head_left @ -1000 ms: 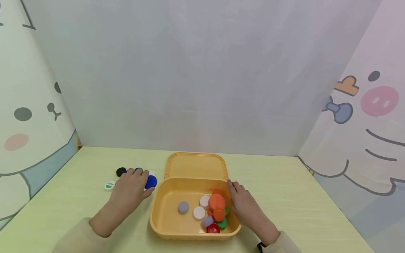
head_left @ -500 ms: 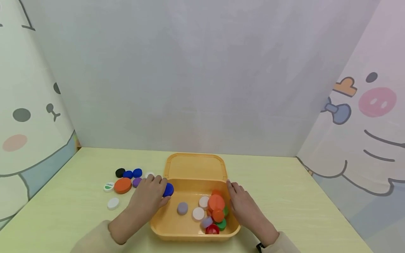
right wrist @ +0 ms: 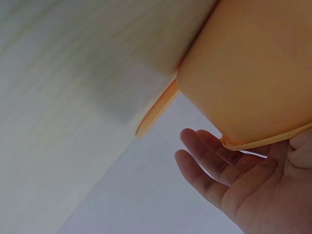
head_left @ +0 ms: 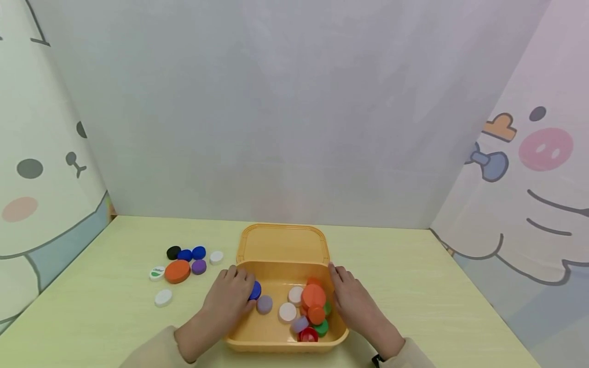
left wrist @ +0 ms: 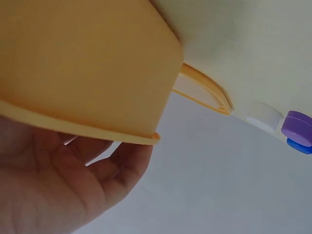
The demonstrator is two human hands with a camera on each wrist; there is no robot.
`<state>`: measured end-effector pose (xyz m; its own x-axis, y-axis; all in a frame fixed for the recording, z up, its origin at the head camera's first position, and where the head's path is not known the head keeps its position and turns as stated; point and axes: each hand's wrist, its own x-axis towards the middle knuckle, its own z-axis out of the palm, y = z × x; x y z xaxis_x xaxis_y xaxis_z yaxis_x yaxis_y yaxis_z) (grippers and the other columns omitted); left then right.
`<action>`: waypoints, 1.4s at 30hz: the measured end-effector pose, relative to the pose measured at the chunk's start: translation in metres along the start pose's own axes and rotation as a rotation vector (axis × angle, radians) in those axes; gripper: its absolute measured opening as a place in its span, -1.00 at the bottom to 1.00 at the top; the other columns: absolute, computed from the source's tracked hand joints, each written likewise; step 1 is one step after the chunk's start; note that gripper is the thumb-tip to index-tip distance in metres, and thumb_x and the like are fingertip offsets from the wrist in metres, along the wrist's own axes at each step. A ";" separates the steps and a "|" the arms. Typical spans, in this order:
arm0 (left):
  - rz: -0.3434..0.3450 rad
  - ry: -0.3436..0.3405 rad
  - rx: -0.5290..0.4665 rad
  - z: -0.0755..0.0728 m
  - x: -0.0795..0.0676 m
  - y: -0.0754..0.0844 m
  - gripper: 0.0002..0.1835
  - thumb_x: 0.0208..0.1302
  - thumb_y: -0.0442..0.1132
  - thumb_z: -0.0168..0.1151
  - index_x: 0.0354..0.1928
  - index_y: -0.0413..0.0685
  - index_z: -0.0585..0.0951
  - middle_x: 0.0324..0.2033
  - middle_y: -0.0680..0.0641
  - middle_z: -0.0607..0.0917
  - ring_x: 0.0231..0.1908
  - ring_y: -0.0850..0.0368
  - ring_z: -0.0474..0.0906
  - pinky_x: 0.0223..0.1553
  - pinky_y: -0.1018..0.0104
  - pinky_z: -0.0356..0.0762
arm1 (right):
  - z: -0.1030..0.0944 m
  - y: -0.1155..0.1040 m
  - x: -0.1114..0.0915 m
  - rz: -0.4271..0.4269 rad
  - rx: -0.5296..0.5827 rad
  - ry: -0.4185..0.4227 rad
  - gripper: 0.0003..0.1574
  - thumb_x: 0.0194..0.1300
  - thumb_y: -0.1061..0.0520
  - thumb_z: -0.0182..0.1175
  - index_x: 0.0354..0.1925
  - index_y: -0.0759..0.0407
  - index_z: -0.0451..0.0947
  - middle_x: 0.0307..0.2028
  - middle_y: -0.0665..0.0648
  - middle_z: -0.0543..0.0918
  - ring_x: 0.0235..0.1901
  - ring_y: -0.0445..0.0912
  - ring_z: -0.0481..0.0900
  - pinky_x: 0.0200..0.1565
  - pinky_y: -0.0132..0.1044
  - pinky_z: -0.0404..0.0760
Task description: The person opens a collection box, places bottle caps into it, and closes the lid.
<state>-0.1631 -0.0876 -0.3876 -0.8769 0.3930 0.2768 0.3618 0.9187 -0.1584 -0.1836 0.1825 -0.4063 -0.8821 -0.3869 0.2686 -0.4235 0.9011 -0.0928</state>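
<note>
A yellow plastic box stands with its lid folded back behind it. My left hand reaches over its left rim and holds a blue bottle cap between thumb and fingers, just inside the box. In the left wrist view the box wall hides that cap. My right hand rests at the right rim, its fingers loosely extended along the outside in the right wrist view. Inside the box lie a lilac cap, a white cap, an orange cap, a red cap and several others.
Left of the box, a loose group of caps lies on the table: a large orange cap, a purple cap, a black cap, blue caps and several white ones. A grey curtain hangs behind the table.
My left hand has moved right with the blue cap, from the caps on the table to inside the box's left rim. The right hand stays at the right rim.
</note>
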 end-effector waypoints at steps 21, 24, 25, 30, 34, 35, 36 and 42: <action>0.041 0.003 0.189 0.015 -0.002 0.004 -0.50 -0.21 0.17 0.40 -0.38 -0.06 0.54 -0.53 -0.03 0.51 -0.39 0.06 0.36 -0.19 0.18 0.28 | -0.002 -0.002 0.000 0.008 -0.001 0.005 -0.39 0.25 0.25 0.00 0.26 0.37 0.21 0.01 0.23 0.44 -0.12 -0.01 0.46 -0.10 -0.14 0.54; 0.035 -0.026 0.193 0.016 -0.002 0.004 -0.50 -0.19 0.19 0.39 -0.36 -0.06 0.55 -0.52 -0.03 0.51 -0.38 0.06 0.36 -0.16 0.16 0.27 | -0.002 -0.002 0.000 0.006 -0.004 0.004 -0.39 0.25 0.25 0.00 0.25 0.38 0.22 0.00 0.23 0.44 -0.12 -0.01 0.46 -0.10 -0.14 0.54; 0.034 -0.034 0.194 0.016 -0.002 0.005 -0.49 -0.19 0.19 0.39 -0.35 -0.06 0.56 -0.52 -0.03 0.52 -0.38 0.06 0.36 -0.16 0.16 0.28 | -0.002 -0.002 0.000 0.006 -0.004 0.004 -0.39 0.25 0.25 0.00 0.25 0.38 0.22 0.00 0.23 0.44 -0.12 -0.01 0.46 -0.10 -0.14 0.54; 0.026 -0.052 0.171 0.013 -0.002 0.004 -0.49 -0.17 0.20 0.37 -0.35 -0.06 0.55 -0.52 -0.03 0.51 -0.39 0.06 0.36 -0.17 0.16 0.28 | -0.002 -0.003 -0.001 0.003 -0.003 0.010 -0.40 0.25 0.25 0.01 0.25 0.38 0.22 0.00 0.23 0.45 -0.13 -0.02 0.46 -0.12 -0.15 0.55; 0.017 -0.052 0.119 0.009 -0.002 0.002 -0.53 -0.08 0.18 0.33 -0.34 -0.07 0.54 -0.48 -0.04 0.52 -0.35 0.04 0.39 -0.16 0.15 0.33 | -0.002 -0.003 -0.001 0.001 0.000 0.011 -0.39 0.24 0.25 0.02 0.25 0.39 0.22 0.00 0.23 0.45 -0.13 -0.02 0.46 -0.12 -0.14 0.55; 0.015 -0.053 0.101 0.007 -0.002 0.002 -0.55 -0.04 0.16 0.31 -0.33 -0.08 0.54 -0.47 -0.04 0.54 -0.34 0.04 0.40 -0.15 0.15 0.34 | -0.002 -0.003 -0.001 0.002 0.002 0.010 -0.38 0.24 0.25 0.03 0.25 0.39 0.22 0.01 0.23 0.45 -0.12 -0.01 0.46 -0.11 -0.14 0.55; 0.012 -0.055 0.083 0.006 -0.002 0.001 -0.57 -0.01 0.15 0.29 -0.32 -0.08 0.55 -0.45 -0.05 0.55 -0.33 0.03 0.41 -0.14 0.14 0.36 | -0.002 -0.003 -0.001 0.002 0.002 0.011 -0.38 0.24 0.25 0.03 0.25 0.39 0.22 0.01 0.24 0.45 -0.11 -0.01 0.46 -0.11 -0.14 0.55; -0.007 -0.031 -0.008 -0.004 -0.002 -0.002 -0.65 0.07 0.04 0.28 -0.31 -0.10 0.56 -0.43 -0.05 0.56 -0.35 0.03 0.39 -0.15 0.14 0.41 | -0.003 -0.003 0.000 0.009 0.008 0.001 -0.38 0.24 0.25 0.03 0.25 0.39 0.21 0.02 0.24 0.44 -0.10 0.01 0.46 -0.09 -0.11 0.54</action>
<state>-0.1605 -0.0906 -0.3840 -0.8886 0.3854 0.2486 0.3580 0.9217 -0.1494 -0.1814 0.1806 -0.4029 -0.8858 -0.3784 0.2686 -0.4169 0.9031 -0.1025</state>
